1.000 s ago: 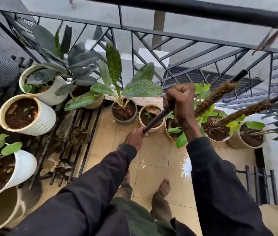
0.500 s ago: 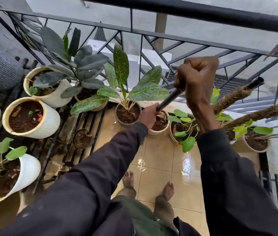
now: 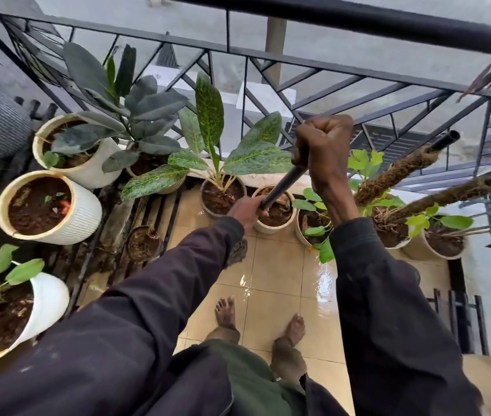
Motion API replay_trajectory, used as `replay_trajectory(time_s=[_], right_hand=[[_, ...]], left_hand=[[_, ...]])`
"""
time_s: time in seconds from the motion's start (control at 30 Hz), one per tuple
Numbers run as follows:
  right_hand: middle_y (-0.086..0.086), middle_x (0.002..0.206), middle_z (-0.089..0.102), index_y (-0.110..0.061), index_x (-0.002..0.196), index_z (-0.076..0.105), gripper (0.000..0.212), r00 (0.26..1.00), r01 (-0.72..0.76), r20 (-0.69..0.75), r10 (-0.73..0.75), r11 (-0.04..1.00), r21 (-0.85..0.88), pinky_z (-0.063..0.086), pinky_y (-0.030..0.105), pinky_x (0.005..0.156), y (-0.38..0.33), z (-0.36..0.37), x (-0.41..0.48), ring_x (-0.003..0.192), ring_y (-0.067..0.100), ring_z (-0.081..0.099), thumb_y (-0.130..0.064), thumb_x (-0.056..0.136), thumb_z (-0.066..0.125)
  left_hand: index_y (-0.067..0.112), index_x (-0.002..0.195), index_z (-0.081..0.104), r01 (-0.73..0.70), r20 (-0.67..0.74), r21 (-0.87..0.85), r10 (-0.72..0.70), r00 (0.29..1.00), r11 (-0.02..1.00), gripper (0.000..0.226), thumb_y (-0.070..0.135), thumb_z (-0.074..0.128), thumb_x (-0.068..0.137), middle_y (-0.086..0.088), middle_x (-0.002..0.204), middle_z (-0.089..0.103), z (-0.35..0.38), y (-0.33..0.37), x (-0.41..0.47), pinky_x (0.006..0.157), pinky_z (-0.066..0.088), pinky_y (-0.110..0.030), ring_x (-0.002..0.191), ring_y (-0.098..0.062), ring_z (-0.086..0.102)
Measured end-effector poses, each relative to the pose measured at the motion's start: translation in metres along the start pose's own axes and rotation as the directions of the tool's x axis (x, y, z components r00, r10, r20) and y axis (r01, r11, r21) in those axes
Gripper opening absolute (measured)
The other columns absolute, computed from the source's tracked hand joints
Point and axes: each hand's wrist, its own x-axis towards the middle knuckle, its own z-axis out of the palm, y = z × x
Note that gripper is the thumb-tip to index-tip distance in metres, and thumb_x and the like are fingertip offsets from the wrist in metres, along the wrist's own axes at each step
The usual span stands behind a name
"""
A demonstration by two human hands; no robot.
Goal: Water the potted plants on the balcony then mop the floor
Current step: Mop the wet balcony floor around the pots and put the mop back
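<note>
Dark cloth sleeves fill the bottom of your view, with your bare feet (image 3: 226,310) planted on the beige floor tiles (image 3: 280,265), which shine wet ahead of your toes. Just past your left cuff, the grey strands of the mop head (image 3: 236,252) peek out on the tiles; most of it is hidden under the sleeve. Your left hand (image 3: 245,211) is wrapped around the lower part of the black mop handle (image 3: 283,183), and your right hand (image 3: 325,145) is clenched in a fist around it higher up, so the handle slants up to the right between them. Behind the handle sits a small cream pot (image 3: 271,228), with a grey pot (image 3: 208,213) of speckled green leaves just to its left. Further left, a ribbed white pot (image 3: 85,211) of bare soil stands on a dark slatted rack (image 3: 148,211). To the right, two moss poles (image 3: 394,175) lean out of their pots. The black metal railing (image 3: 358,25) runs across beyond all of them
</note>
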Motion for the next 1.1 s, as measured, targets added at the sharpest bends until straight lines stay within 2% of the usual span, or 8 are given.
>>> replay_trajectory(time_s=[0.23,0.33,0.5,0.67,0.8,0.93,1.0,1.1], right_hand=[[-0.007,0.040,0.039,-0.023,0.042,0.050,0.037,0.996,-0.085,0.030,0.083,0.995,0.058,0.035,0.019,0.043,0.010,0.009,-0.019,0.034,0.014,0.037,-0.004,0.073,0.057],[-0.012,0.039,0.038,-0.017,0.046,0.049,0.032,1.000,-0.006,0.018,0.005,0.997,0.071,0.034,0.018,0.042,-0.007,0.012,-0.014,0.034,0.012,0.036,-0.003,0.073,0.057],[-0.005,0.042,0.036,-0.018,0.047,0.049,0.030,0.979,0.170,-0.120,-0.165,0.985,0.039,0.034,0.020,0.044,-0.053,0.004,0.015,0.035,0.014,0.035,-0.004,0.072,0.058],[0.014,0.045,0.030,-0.016,0.045,0.047,0.035,0.894,0.316,-0.299,-0.334,0.942,-0.109,0.032,0.039,0.040,-0.059,0.001,0.039,0.039,0.035,0.032,-0.008,0.075,0.063],[0.003,0.040,0.031,-0.003,0.048,0.050,0.030,0.862,0.287,-0.365,-0.351,0.932,-0.220,0.031,0.039,0.039,-0.013,0.013,0.033,0.038,0.030,0.032,-0.003,0.076,0.062],[-0.006,0.043,0.032,0.001,0.047,0.048,0.031,0.915,0.191,-0.320,-0.245,0.963,-0.190,0.023,0.023,0.048,0.018,0.017,0.025,0.042,0.015,0.028,-0.004,0.074,0.060],[-0.005,0.042,0.032,-0.002,0.046,0.050,0.029,0.938,0.148,-0.282,-0.204,0.967,-0.207,0.028,0.020,0.050,0.017,0.018,0.029,0.041,0.016,0.031,-0.003,0.073,0.061],[0.000,0.041,0.035,0.007,0.046,0.048,0.031,0.962,0.131,-0.215,-0.166,0.977,-0.169,0.044,0.021,0.062,0.012,0.023,0.034,0.034,0.029,0.035,0.001,0.074,0.061]], left_hand=[[0.018,0.103,0.072,0.021,0.189,0.041,-0.029,0.981,0.999,0.010,0.014,0.070,0.094,-0.009,0.100,0.075,-0.002,-0.032,-0.037,0.093,0.056,-0.043,0.094,-0.027,0.070],[0.028,0.095,0.069,-0.008,0.221,0.018,0.004,0.975,1.000,0.020,0.008,0.068,0.095,-0.002,0.096,0.074,-0.018,-0.022,-0.032,0.095,0.057,-0.045,0.092,-0.021,0.070],[0.015,0.096,0.072,-0.101,0.303,-0.001,0.097,0.948,0.995,0.012,0.004,0.067,0.093,0.000,0.098,0.072,-0.063,0.024,0.001,0.097,0.050,-0.036,0.093,-0.018,0.067],[0.012,0.102,0.077,-0.158,0.353,0.008,0.145,0.924,0.987,0.014,0.006,0.070,0.092,-0.005,0.101,0.078,-0.083,0.055,0.043,0.095,0.053,-0.036,0.096,-0.022,0.072],[0.022,0.104,0.071,-0.097,0.320,0.012,0.088,0.943,0.995,0.013,0.012,0.067,0.096,-0.004,0.107,0.074,-0.056,0.039,0.064,0.102,0.051,-0.041,0.102,-0.025,0.067],[0.008,0.117,0.063,-0.033,0.238,-0.064,0.047,0.970,0.997,0.018,0.016,0.056,0.103,-0.016,0.113,0.068,-0.027,0.017,0.056,0.100,0.046,-0.042,0.107,-0.030,0.063],[0.006,0.119,0.062,-0.003,0.199,-0.092,0.021,0.980,0.996,0.020,0.017,0.057,0.103,-0.019,0.114,0.068,-0.026,0.020,0.052,0.099,0.045,-0.041,0.105,-0.028,0.062],[0.011,0.112,0.062,0.008,0.170,-0.057,0.002,0.985,0.998,0.013,0.020,0.059,0.103,-0.016,0.108,0.069,-0.034,0.024,0.048,0.093,0.047,-0.038,0.103,-0.031,0.063]])
